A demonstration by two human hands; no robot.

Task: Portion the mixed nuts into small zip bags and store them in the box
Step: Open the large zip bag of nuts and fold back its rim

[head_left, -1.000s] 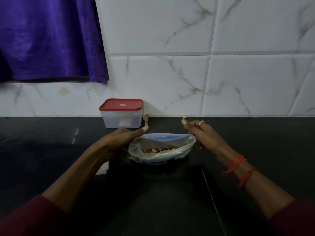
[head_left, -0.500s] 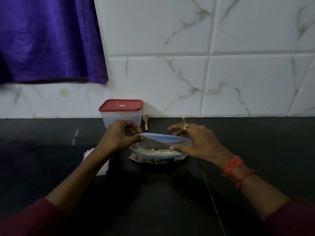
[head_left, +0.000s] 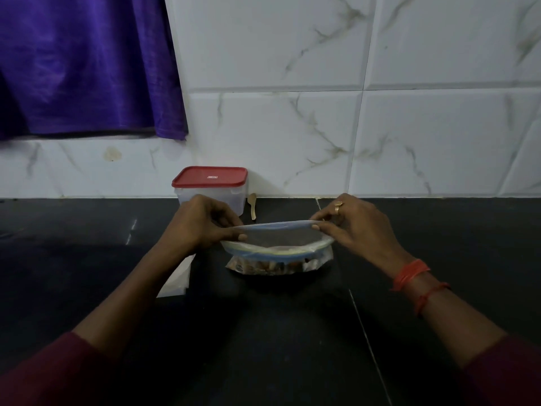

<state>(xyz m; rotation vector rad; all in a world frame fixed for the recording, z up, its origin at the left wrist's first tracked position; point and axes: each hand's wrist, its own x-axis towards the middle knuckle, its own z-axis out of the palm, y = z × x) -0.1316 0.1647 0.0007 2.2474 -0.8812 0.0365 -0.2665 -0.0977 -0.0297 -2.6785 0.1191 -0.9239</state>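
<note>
While the zip bag (head_left: 276,252) rests on the black surface (head_left: 263,332) right in front of the person, both hands hold its top edge. The left hand (head_left: 202,225) has its fingers curled, and its thumb and fingertips pinch the left end of the bag's rim. The right hand (head_left: 361,228) pinches the raised far lip near its right end between thumb and forefinger, with the other fingers loosely bent behind. Between these 2 grips the mouth gapes: the far lip is lifted and the near lip, with its blue strip, sags lower. Mixed nuts (head_left: 272,266) lie in the bottom of the bag, against the surface.

Behind the left hand, back against the tiled wall (head_left: 292,118), stands the clear box (head_left: 231,197) with its red lid (head_left: 210,177) on. Just to the right of it lies 1 small wooden spoon (head_left: 253,206). Something flat and white (head_left: 178,278) shows beside the left forearm; I cannot tell what it is. A purple curtain (head_left: 82,65) hangs at the upper left. The right hand wears a ring (head_left: 338,207), and orange threads (head_left: 409,273) circle that wrist.
</note>
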